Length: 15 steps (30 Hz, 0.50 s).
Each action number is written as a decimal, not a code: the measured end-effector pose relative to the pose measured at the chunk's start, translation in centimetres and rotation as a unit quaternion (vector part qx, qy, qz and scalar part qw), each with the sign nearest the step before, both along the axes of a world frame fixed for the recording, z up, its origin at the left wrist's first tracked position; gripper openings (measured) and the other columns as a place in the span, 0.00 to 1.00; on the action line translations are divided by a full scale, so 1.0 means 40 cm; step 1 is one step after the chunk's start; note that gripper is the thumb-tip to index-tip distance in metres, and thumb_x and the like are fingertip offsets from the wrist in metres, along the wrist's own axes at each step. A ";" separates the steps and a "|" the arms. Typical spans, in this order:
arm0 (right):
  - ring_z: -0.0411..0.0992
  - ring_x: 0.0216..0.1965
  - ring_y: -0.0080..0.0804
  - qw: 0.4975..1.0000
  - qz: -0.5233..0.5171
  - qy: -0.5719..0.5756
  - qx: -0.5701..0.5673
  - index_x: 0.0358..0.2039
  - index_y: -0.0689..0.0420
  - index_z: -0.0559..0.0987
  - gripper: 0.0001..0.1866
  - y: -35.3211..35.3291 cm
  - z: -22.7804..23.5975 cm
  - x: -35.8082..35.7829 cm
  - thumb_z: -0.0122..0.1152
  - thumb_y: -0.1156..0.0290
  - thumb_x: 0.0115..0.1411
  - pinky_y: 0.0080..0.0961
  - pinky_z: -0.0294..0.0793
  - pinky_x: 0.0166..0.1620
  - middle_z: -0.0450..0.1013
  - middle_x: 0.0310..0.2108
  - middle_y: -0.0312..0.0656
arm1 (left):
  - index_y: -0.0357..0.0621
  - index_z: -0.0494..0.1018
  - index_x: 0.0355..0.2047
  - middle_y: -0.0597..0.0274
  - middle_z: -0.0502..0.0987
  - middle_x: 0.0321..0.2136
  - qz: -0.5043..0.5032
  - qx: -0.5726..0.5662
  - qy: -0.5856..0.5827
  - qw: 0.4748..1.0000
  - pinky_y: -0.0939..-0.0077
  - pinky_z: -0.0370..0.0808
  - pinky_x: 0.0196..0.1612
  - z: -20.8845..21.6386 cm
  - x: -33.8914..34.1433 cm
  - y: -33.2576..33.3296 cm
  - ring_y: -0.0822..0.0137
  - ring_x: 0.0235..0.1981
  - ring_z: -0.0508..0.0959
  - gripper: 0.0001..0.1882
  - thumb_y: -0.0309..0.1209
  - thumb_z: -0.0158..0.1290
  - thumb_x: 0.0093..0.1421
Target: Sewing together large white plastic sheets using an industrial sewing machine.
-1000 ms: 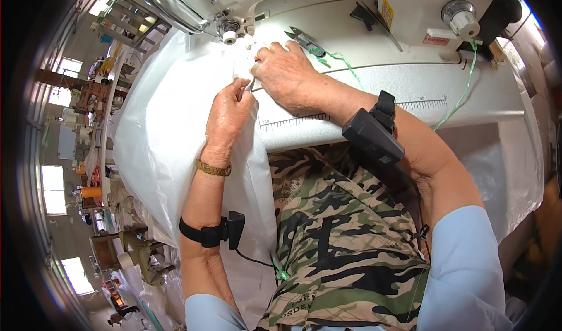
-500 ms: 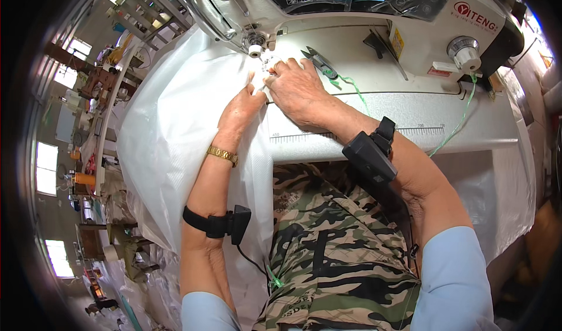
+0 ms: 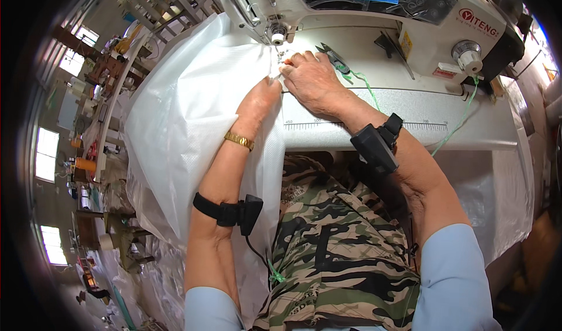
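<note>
At sewing machine (image 3: 380, 14) | hands (image 3: 313, 84) close together at white sheet (image 3: 175, 91) edge, grip unclear | bare bed (image 3: 372, 58) beyond snips (image 3: 334, 59)

Harsh white light pools beneath the sewing machine head (image 3: 277, 33), washing out the nearby white sheet (image 3: 196, 91); the left hand (image 3: 260, 101) looks slightly soft there. Windows (image 3: 47, 154) at left glare almost blank (a violet fringe tints the right rim). The lower right sinks into shadow. Fisheye distortion bends the outer edges toward black, and the background clutter (image 3: 88, 164) at left lacks crisp detail.
</note>
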State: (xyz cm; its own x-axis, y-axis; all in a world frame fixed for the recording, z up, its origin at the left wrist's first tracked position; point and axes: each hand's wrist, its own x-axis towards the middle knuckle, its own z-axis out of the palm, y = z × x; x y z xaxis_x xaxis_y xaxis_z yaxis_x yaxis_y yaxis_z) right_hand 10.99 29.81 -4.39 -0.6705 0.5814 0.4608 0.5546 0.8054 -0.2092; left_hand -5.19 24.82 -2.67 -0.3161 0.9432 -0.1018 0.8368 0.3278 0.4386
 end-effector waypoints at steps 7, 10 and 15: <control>0.65 0.60 0.40 0.997 0.026 -0.051 -0.047 0.57 0.56 0.75 0.21 0.010 0.003 0.051 0.45 0.60 0.69 0.42 0.57 0.65 0.71 0.57 0.45 | 0.31 0.72 0.45 0.40 0.79 0.42 -0.453 0.191 0.000 0.871 0.59 0.79 0.43 0.222 0.122 -0.331 0.42 0.39 0.80 0.15 0.26 0.55 0.60; 0.67 0.58 0.40 0.999 0.050 0.000 0.002 0.56 0.53 0.77 0.22 0.029 -0.019 0.051 0.45 0.58 0.68 0.44 0.59 0.64 0.72 0.55 0.43 | 0.35 0.76 0.48 0.41 0.79 0.49 -0.405 0.040 -0.384 0.829 0.72 0.82 0.30 0.405 -0.018 -0.448 0.54 0.43 0.83 0.19 0.40 0.50 0.69; 0.65 0.62 0.37 0.999 0.028 -0.028 0.010 0.58 0.50 0.76 0.24 0.046 -0.036 0.082 0.45 0.52 0.69 0.44 0.59 0.67 0.71 0.58 0.41 | 0.41 0.67 0.64 0.54 0.72 0.60 -0.146 0.186 -0.118 0.965 0.81 0.75 0.51 0.474 -0.613 -0.456 0.74 0.50 0.79 0.23 0.36 0.42 0.73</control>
